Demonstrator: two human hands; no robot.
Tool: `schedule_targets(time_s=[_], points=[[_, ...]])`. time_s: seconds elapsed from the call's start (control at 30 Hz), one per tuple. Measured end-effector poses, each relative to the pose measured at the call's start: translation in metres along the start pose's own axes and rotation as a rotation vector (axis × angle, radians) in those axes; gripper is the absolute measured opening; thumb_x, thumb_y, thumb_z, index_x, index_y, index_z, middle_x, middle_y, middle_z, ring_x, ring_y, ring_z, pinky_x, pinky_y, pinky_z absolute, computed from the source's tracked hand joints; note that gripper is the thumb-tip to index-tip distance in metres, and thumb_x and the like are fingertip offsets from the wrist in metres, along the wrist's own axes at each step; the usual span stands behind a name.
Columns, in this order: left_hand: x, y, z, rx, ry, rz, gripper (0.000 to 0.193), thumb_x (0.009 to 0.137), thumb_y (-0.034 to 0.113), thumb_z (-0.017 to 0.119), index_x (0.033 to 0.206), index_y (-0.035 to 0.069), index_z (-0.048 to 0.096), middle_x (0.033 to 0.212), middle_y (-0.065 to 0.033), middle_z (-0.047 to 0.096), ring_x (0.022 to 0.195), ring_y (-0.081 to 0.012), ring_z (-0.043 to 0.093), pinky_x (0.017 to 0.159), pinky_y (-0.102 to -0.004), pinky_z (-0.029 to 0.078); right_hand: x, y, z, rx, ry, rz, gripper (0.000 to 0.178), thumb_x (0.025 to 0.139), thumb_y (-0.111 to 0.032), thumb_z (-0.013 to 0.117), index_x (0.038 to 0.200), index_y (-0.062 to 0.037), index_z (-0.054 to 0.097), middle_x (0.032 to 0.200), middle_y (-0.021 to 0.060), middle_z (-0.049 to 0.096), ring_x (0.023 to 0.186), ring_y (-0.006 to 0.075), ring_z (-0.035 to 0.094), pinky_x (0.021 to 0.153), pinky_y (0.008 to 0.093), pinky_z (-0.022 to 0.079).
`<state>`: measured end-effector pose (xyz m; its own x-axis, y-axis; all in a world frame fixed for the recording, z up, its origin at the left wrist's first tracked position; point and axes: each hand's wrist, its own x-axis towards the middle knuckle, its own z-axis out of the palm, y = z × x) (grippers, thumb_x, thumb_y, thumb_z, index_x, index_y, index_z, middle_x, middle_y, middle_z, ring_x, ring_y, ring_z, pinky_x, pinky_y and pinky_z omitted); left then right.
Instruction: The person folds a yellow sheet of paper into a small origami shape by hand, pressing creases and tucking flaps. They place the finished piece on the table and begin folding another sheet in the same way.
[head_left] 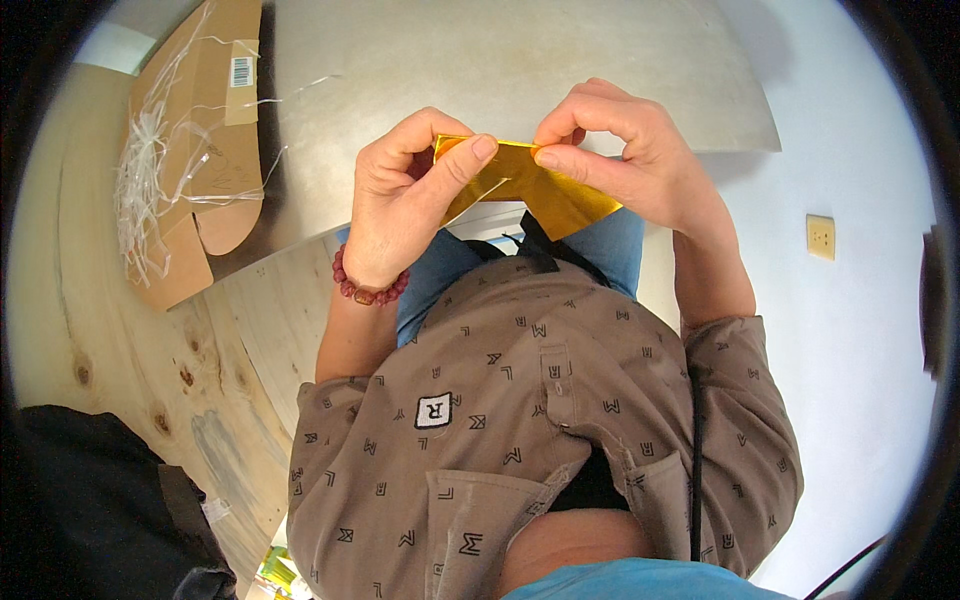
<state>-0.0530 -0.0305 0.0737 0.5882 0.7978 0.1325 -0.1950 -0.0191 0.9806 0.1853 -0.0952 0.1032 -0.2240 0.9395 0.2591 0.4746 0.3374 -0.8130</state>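
Pinching gold sheet (568, 197) by upper edge, nearly closed, with left hand (402, 195) and right hand (640, 150); could crease or tear if tugged unevenly.

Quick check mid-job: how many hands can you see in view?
2. The left hand grips the shiny gold piece near its upper left corner; the right hand pinches its top edge farther right. No other hands show.

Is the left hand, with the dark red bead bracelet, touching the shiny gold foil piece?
Touching. The head view shows the left hand pinching the gold foil piece, its thumb lying over the front near the upper edge.
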Motion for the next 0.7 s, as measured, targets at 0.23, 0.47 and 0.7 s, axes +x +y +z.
schedule_targets(time_s=[0.23, 0.47, 0.7], points=[[0.001, -0.003, 0.002, 0.031, 0.051, 0.044, 0.009, 0.100, 0.011, 0.074, 0.097, 0.003, 0.071, 0.082, 0.0072, 0.062, 0.073, 0.0002, 0.050, 0.063, -0.0173, 0.040, 0.005, 0.006, -0.001, 0.063, -0.047, 0.030, 0.012, 0.095, -0.015, 0.073, 0.093, -0.0039, 0.071, 0.086, 0.0039, 0.066, 0.085, 0.0169, 0.060, 0.080, 0.0318, 0.048], [0.004, -0.005, -0.006, -0.029, 0.037, -0.006, 0.010, 0.103, 0.011, 0.070, 0.098, 0.003, 0.070, 0.083, 0.0070, 0.063, 0.074, 0.0003, 0.051, 0.063, -0.0169, 0.041, 0.010, 0.013, -0.005, 0.123, -0.065, 0.087, 0.012, 0.095, -0.014, 0.072, 0.092, -0.0028, 0.070, 0.088, 0.0040, 0.068, 0.085, 0.0146, 0.060, 0.081, 0.0315, 0.049], [0.002, -0.011, -0.002, -0.002, 0.039, 0.039, 0.008, 0.103, 0.010, 0.071, 0.098, 0.003, 0.070, 0.082, 0.0074, 0.064, 0.073, 0.0010, 0.051, 0.063, -0.0173, 0.041, 0.017, 0.013, 0.017, 0.202, -0.011, -0.032, 0.010, 0.099, -0.012, 0.069, 0.099, -0.0015, 0.069, 0.089, 0.0033, 0.067, 0.086, 0.0118, 0.062, 0.081, 0.0291, 0.051]])
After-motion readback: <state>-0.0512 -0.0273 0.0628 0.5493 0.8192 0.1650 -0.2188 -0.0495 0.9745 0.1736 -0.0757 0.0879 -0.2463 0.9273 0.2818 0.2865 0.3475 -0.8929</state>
